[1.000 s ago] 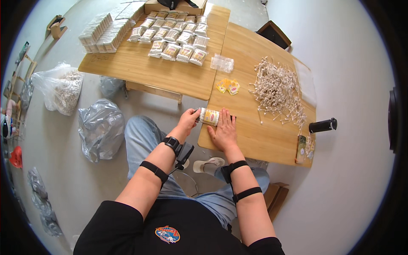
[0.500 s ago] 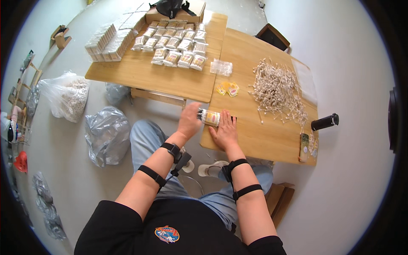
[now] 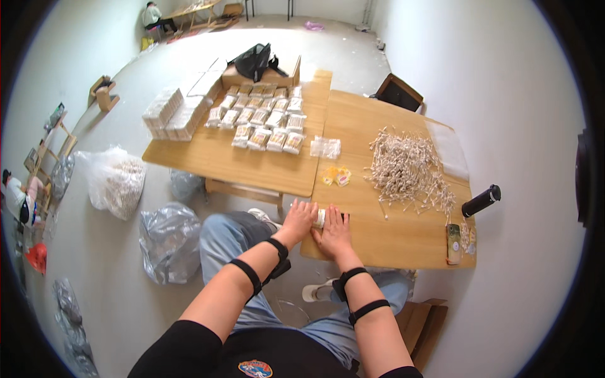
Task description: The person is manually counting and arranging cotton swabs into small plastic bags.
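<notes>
A small clear pack of cotton swabs [image 3: 320, 218] with a printed label lies at the near left corner of the right table, between my two hands. My left hand [image 3: 299, 222] is closed around its left end, with the fingers bent over it. Over the right end lies my right hand [image 3: 334, 237], holding the pack with fingers stretched forward and thumb toward the left hand. Much of the pack is hidden under the fingers. Beyond it lie some yellow-and-white label cards [image 3: 337, 176] and a stack of clear plastic bags [image 3: 325, 147].
Loose cotton swabs [image 3: 406, 167] form a heap on the right table [image 3: 353, 126]. A black bottle [image 3: 481, 200] and a phone [image 3: 453, 243] are near its right edge. On the left table [image 3: 189, 157] are filled packs [image 3: 259, 138], white stacks [image 3: 183, 118] and a cardboard box [image 3: 288, 70].
My left hand has come down from above the pack's left end and closed over it. My right hand stays on the pack. The view has tilted up, showing more of the room.
</notes>
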`<state>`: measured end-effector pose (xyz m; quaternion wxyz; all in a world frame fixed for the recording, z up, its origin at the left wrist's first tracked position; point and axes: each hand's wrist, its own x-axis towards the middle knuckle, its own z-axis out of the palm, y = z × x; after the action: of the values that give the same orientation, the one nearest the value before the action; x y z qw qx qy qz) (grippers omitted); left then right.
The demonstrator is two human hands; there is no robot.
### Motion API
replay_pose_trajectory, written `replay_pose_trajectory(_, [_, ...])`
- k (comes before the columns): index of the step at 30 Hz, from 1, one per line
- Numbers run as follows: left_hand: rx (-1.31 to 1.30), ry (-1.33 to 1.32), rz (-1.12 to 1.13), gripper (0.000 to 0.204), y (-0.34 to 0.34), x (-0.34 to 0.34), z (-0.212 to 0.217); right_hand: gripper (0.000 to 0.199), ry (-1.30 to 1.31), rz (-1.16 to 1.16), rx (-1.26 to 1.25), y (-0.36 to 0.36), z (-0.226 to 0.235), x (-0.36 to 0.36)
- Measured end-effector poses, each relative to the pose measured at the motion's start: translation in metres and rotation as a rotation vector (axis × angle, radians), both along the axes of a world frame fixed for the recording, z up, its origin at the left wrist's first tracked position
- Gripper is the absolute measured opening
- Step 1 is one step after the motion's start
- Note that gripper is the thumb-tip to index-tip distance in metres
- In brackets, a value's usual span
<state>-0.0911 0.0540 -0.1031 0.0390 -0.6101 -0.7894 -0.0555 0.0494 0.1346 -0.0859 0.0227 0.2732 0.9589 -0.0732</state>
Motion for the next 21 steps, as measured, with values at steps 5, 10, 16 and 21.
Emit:
replay_pose_trajectory(5, [0.104,0.061,-0.078,0.05,-0.005,-0.003,-0.012,0.09,0.008,0.003,-0.002,-0.004,-0.002,0.002])
replay_pose_trajectory(10, [0.091,0.107,-0.116,0.048,-0.008,-0.004,-0.01,0.09,0.009,0.06,0.024,-0.01,-0.013,-0.005])
replay_pose_trajectory(16, [0.14,0.001,-0.108,0.051,-0.012,-0.008,-0.001,0.092,-0.029,0.07,0.0,-0.014,-0.003,-0.015])
replay_pose_trajectory(21, [0.145,-0.041,-0.165,0.059,-0.013,-0.016,0.002,0.09,-0.003,0.071,-0.039,-0.009,-0.002,-0.009])
